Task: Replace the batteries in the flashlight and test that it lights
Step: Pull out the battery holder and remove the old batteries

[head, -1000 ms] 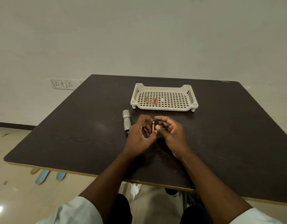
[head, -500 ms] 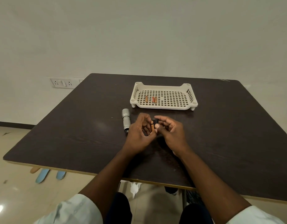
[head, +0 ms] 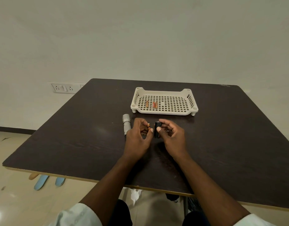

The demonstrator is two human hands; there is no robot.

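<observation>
The silver flashlight body [head: 126, 123] lies on the dark table [head: 75, 136], just left of my hands. My left hand [head: 139, 136] pinches a small orange battery [head: 148, 125] between thumb and fingers. My right hand [head: 171, 136] grips a black battery holder [head: 157, 132], held upright between thumb and fingers. The battery and the holder are a small gap apart. Three more orange batteries [head: 152, 104] lie in the left part of the white perforated tray [head: 173, 111] behind my hands.
The tray stands at the far middle of the table. A wall socket plate [head: 64, 88] is on the wall at the left. Blue slippers [head: 47, 181] lie on the floor under the table's near left edge.
My hands have drawn apart: the battery, earlier against the black holder, is now in my left hand and separate from the holder in my right.
</observation>
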